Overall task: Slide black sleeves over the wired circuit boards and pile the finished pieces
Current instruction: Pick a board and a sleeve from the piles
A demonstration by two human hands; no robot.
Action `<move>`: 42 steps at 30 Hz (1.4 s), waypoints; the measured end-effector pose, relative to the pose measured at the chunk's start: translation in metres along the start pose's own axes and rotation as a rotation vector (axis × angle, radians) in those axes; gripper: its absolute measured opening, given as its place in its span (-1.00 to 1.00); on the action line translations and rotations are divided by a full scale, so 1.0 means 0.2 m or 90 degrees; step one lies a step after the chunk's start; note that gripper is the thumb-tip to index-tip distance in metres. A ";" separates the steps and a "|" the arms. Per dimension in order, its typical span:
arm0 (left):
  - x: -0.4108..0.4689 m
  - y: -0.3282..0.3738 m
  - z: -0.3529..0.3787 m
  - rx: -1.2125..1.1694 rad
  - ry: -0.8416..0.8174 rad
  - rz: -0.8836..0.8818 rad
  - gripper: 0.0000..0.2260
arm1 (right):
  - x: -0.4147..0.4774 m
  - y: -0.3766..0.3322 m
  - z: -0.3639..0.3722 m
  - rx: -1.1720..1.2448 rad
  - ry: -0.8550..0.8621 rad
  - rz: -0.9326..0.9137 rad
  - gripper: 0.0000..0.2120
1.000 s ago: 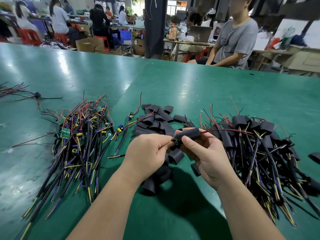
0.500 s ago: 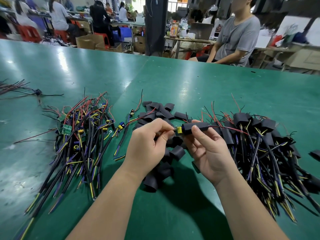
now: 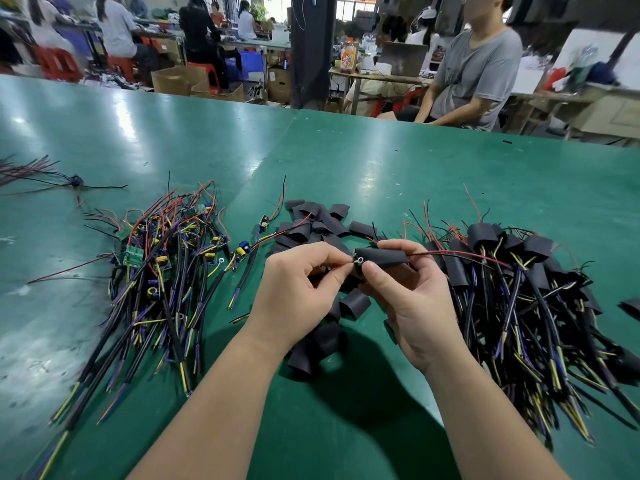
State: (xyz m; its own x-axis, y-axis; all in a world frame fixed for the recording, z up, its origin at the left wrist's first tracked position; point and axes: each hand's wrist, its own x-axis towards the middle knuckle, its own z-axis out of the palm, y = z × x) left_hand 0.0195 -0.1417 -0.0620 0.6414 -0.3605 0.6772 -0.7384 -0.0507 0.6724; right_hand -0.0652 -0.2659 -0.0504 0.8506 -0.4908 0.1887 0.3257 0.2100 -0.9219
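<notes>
Green surface (image 3: 381, 161) in our head view carries three heaps: bare wired boards (image 3: 166, 265) left, loose black sleeves (image 3: 318, 223) middle, finished pieces (image 3: 519, 289) right. Above the middle heap, our right hand (image 3: 412, 299) grips a sleeve (image 3: 384, 258), and our left hand (image 3: 298, 282) pinches the ring-tipped wire (image 3: 358, 260) at its mouth. We judge the job roughly half done, with this piece nearly ready to pile

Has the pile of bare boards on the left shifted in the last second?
No. The pile of bare boards lies just as before, left of the table seam and beside the loose sleeves.
</notes>
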 end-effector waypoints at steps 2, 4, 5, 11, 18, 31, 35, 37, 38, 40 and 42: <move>0.00 -0.01 0.00 -0.002 -0.001 0.001 -0.94 | 0.00 0.00 0.01 0.032 0.006 0.019 -0.68; 0.00 -0.01 -0.01 0.000 -0.003 0.003 -0.93 | 0.00 -0.01 0.01 0.048 0.016 0.035 -0.67; 0.00 -0.01 -0.01 -0.002 -0.004 0.005 -0.93 | 0.00 -0.02 0.01 0.057 0.018 0.043 -0.67; 0.00 0.01 0.01 -0.084 0.012 -0.006 -0.90 | 0.01 -0.04 0.02 0.100 0.027 0.091 -0.61; 0.01 0.04 0.02 -0.189 0.022 -0.060 -0.89 | 0.02 -0.03 0.02 0.183 0.030 0.138 -0.66; 0.00 0.02 0.00 -0.125 -0.003 -0.070 -0.95 | 0.02 -0.01 0.03 0.162 0.035 0.146 -0.62; 0.00 0.01 -0.02 -0.057 -0.003 -0.044 -0.96 | 0.00 0.00 0.04 0.130 0.010 0.105 -0.67; 0.00 0.02 -0.02 -0.036 -0.003 -0.033 -0.95 | 0.00 0.00 0.04 0.113 0.003 0.086 -0.69; 0.00 0.02 -0.02 -0.025 -0.001 -0.028 -0.95 | 0.00 0.00 0.04 0.101 0.008 0.077 -0.68; 0.00 0.02 -0.02 -0.008 0.009 -0.027 -0.93 | -0.01 0.00 0.04 0.068 0.027 0.055 -0.63; 0.01 0.01 -0.03 -0.001 0.024 -0.028 -0.93 | -0.01 0.02 0.05 0.025 0.032 0.025 -0.62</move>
State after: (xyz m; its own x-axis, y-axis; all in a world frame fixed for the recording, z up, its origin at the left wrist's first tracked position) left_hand 0.0201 -0.1368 -0.0573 0.6806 -0.3224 0.6580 -0.7091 -0.0636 0.7023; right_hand -0.0616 -0.2553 -0.0510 0.8414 -0.5236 0.1338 0.3091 0.2632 -0.9139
